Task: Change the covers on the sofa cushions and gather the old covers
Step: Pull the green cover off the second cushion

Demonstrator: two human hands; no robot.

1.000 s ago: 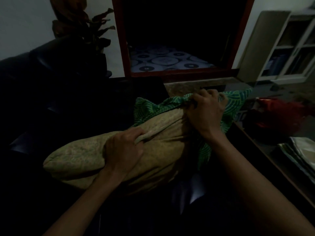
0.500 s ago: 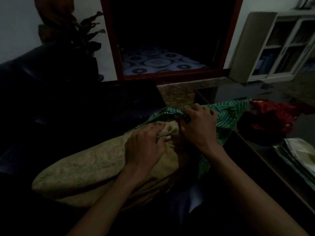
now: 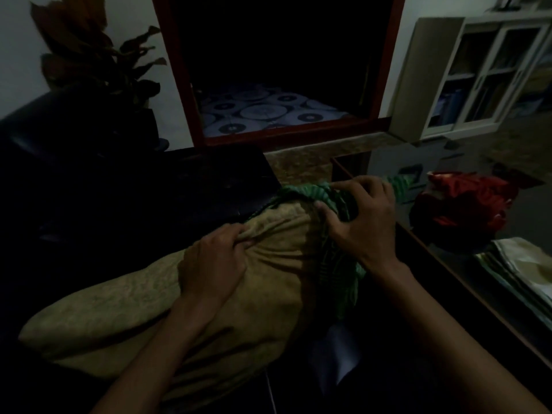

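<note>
A cushion in a tan patterned cover [image 3: 125,318] lies across a dark sofa [image 3: 89,198] in front of me. A green patterned cover [image 3: 337,273] is bunched over its far right end. My left hand [image 3: 213,264] pinches a fold of the tan cover on top of the cushion. My right hand [image 3: 363,219] grips the bunched green cover at the cushion's end, fingers curled into the cloth. The room is dim and the cushion's underside is hidden.
A dark glass-topped table [image 3: 448,264] runs along my right, with a red cloth bundle [image 3: 460,204] and a stack of folded pale fabric [image 3: 525,270] on it. A plant [image 3: 89,61] stands behind the sofa. A red-framed doorway [image 3: 283,70] and a white cabinet [image 3: 484,76] are beyond.
My left hand slid back left along the tan cover and pinches a new fold. The green cover now sits more bunched at the cushion's end under my right hand.
</note>
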